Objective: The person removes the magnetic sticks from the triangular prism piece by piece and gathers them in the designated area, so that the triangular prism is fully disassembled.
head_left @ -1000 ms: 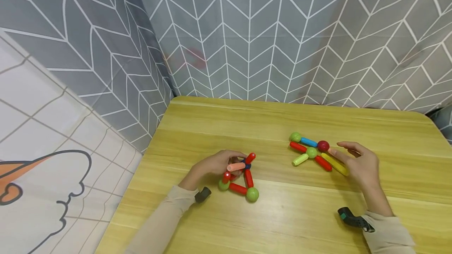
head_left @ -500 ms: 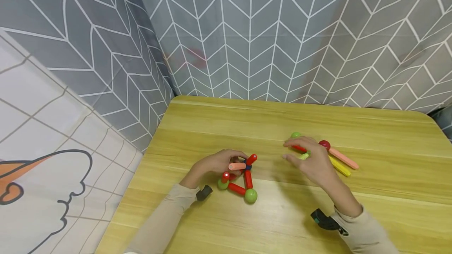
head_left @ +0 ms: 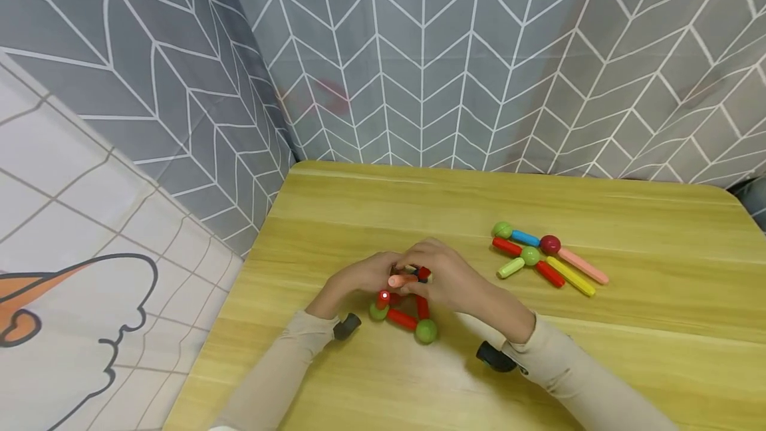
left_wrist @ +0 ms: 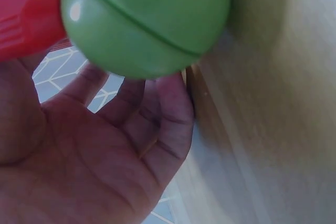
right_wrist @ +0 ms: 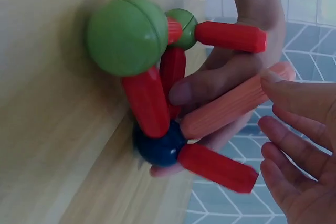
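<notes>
On the table, a frame of magnetic building rods and balls (head_left: 402, 319) has red rods joined in a triangle by two green balls (right_wrist: 127, 35) and a dark blue ball (right_wrist: 160, 145). Short red rods (right_wrist: 219, 167) and a salmon rod (right_wrist: 231, 103) stick up from it. My left hand (head_left: 366, 276) grips the frame near the blue ball, thumb against a red rod. My right hand (head_left: 451, 276) reaches over the same corner. Its thumb overlaps the salmon rod's tip in the right wrist view, and its other fingers are loosely bent, apart from the rod.
To the right lie a blue rod (head_left: 525, 238) between a green and a dark red ball (head_left: 550, 245), a salmon rod (head_left: 583, 266), a yellow rod (head_left: 571, 277), and a green ball (head_left: 530, 256) with short rods. A patterned curtain (head_left: 419, 65) hangs behind the wooden table (head_left: 359, 205).
My right hand has swung left from beside the loose rods to the frame, leaving a salmon rod against the dark red ball. My left hand has stayed on the frame.
</notes>
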Demonstrator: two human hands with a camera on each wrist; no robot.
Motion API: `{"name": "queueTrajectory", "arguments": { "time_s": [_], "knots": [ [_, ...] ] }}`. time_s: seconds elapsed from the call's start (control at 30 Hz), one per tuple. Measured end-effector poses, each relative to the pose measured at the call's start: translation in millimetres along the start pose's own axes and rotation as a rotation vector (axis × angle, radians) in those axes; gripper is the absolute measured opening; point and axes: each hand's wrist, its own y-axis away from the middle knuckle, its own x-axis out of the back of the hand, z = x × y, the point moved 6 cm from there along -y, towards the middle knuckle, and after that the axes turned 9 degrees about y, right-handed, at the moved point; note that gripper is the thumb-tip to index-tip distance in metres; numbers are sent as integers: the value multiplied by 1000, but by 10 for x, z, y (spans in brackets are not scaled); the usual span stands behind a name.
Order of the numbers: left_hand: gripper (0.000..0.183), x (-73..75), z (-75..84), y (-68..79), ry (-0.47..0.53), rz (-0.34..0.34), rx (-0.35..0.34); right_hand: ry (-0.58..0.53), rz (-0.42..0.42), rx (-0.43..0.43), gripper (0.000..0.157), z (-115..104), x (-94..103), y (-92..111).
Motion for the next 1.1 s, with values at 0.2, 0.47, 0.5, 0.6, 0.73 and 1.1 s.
{"name": "queueTrajectory", "arguments": {
  "time_s": [0.2,0.47,0.5,0.6,0.73,1.1],
  "knots": [
    [10,-6,17,-2,18,-15,-21,-6,-74,19,22,-23,-63,-106],
    [16,-1,12,-14,-5,-33,-12,-1,-70,23,12,33,-45,-165],
    [21,-3,10,-16,19,-36,-14,-10,-75,0,13,59,-31,-172],
    [30,-5,-8,-17,88,-27,13,-47,-86,-95,15,154,6,-186],
    [30,-1,-19,-8,87,3,52,-114,-68,-198,16,307,21,-196],
    [36,-23,-37,0,119,14,91,-256,-56,-436,20,719,-45,-160]
  ]
}}
